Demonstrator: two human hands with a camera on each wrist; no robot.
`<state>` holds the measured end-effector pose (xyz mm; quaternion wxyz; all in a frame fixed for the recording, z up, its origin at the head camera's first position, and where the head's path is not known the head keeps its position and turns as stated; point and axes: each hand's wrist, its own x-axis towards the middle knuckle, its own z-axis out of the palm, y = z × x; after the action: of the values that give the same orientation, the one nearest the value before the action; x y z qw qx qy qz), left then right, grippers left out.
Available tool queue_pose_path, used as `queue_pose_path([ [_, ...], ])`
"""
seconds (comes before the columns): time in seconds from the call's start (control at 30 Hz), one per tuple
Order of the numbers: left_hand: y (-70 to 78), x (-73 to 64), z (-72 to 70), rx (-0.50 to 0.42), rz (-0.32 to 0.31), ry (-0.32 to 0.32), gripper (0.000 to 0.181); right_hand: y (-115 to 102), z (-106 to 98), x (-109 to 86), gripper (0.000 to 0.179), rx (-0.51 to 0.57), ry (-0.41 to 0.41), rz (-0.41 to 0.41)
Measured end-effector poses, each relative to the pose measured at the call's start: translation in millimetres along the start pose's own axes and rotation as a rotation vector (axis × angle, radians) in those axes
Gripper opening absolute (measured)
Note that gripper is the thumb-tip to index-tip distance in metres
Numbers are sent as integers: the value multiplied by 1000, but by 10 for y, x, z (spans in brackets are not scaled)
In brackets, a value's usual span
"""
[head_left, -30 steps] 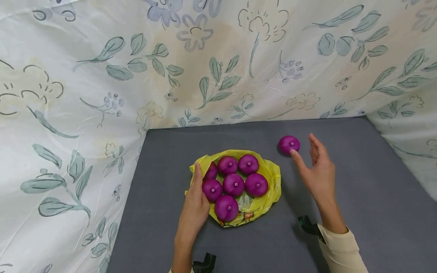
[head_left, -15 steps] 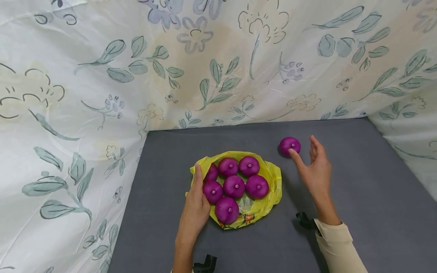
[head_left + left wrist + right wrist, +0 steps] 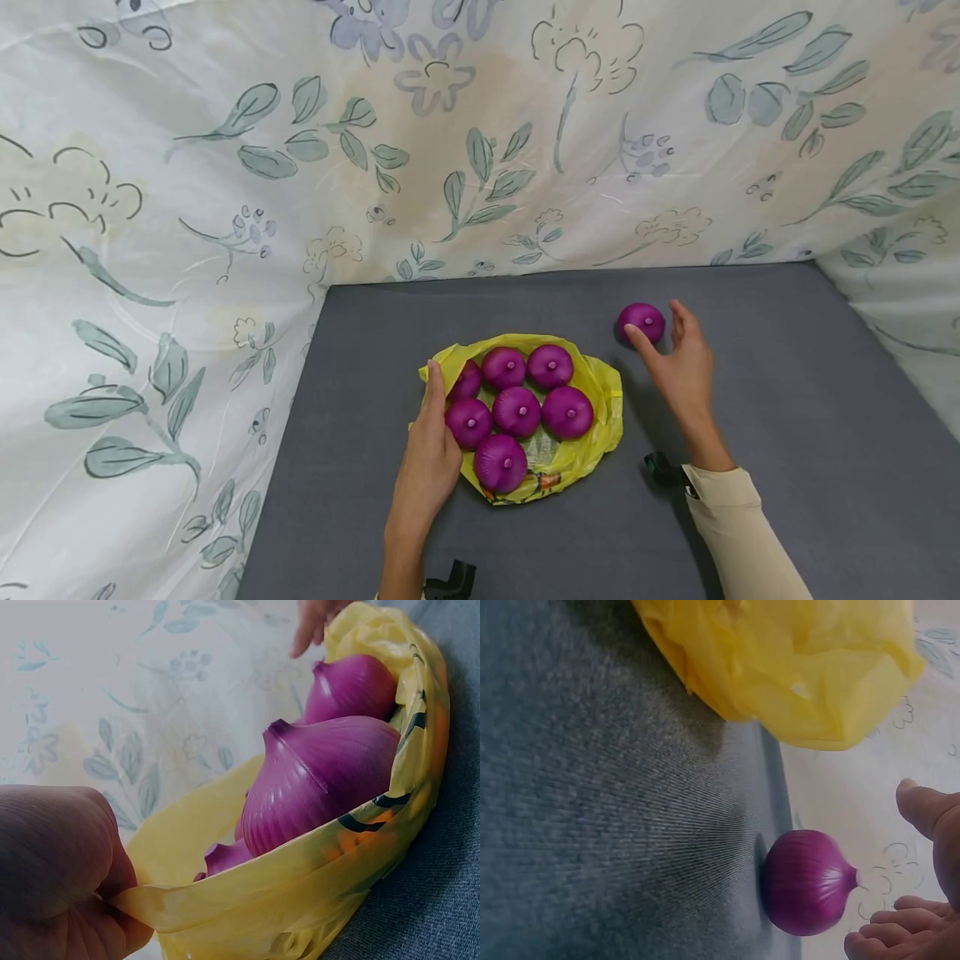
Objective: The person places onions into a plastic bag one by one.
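Note:
Several purple onions (image 3: 517, 412), stems up, sit inside a yellow plastic bag (image 3: 609, 402) with its mouth spread wide. At the bag's left side my left hand (image 3: 424, 454) grips its edge; in the left wrist view, fingers and thumb pinch the folded rim (image 3: 225, 900). One more onion (image 3: 648, 317) stands on the grey surface, behind and to the right of the bag. My right hand (image 3: 684, 375) is beside that onion, thumb and fingers spread apart. In the right wrist view a gap shows between this hand and the onion (image 3: 804, 883).
A dark grey cloth-like surface (image 3: 360, 358) lies under everything. Floral fabric (image 3: 480, 100) rises along its back and both sides. Black wrist mounts (image 3: 663, 471) sit at both wrists, and a beige sleeve (image 3: 738, 517) covers the right forearm.
My right hand has moved slightly left, with its thumb now overlapping the lone onion more in the head view. The left hand, bag and onions stay put.

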<state>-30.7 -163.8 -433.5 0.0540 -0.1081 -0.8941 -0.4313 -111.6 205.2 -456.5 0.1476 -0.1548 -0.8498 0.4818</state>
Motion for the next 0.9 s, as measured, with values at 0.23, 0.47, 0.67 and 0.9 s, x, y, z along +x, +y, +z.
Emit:
queue_pose_path([
  [0.23,1,9,-14,3,11,2,92,74,86,81,93,-23,7,-27],
  [0.47,-6,15,-13,-5,6,-7,88,139,159,130,93,-46,9,-20],
  [0.67,-18,10,-13,-17,-25,-23,80,187,208,166,92,-64,12,-21],
  [0.9,-6,3,-17,5,1,-6,80,247,211,197,90,-71,26,-18],
])
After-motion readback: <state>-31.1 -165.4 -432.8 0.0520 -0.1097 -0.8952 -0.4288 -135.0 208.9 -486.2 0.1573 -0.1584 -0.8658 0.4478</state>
